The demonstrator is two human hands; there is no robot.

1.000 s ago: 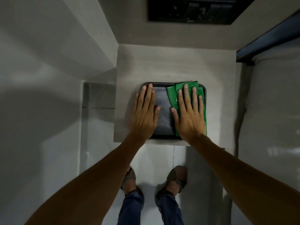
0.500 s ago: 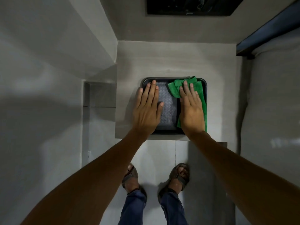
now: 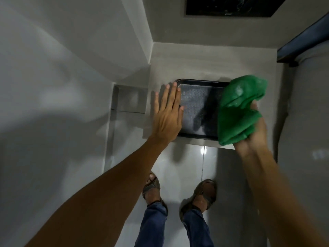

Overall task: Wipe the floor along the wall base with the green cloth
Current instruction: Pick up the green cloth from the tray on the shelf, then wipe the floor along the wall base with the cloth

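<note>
The green cloth [image 3: 239, 109] is bunched up in my right hand [image 3: 252, 139], raised above the right end of a black tray [image 3: 197, 82]. The tray lies on a low grey ledge [image 3: 195, 61] in front of me. My left hand [image 3: 168, 116] is flat with fingers spread, over the tray's left edge. The shiny tiled floor [image 3: 187, 166] lies below the ledge, and the wall base runs along its left side. The cloth hides the fingers of my right hand.
A white wall [image 3: 62, 86] with a recessed niche [image 3: 130, 100] rises on the left. A grey surface [image 3: 306, 122] with a dark frame stands at the right. My sandalled feet [image 3: 178, 191] stand on the floor. A dark panel [image 3: 227, 6] is at the top.
My right hand has gathered the green cloth and lifted it off the tray, up and to the right. My left hand has slid left to the tray's edge. The view has moved closer.
</note>
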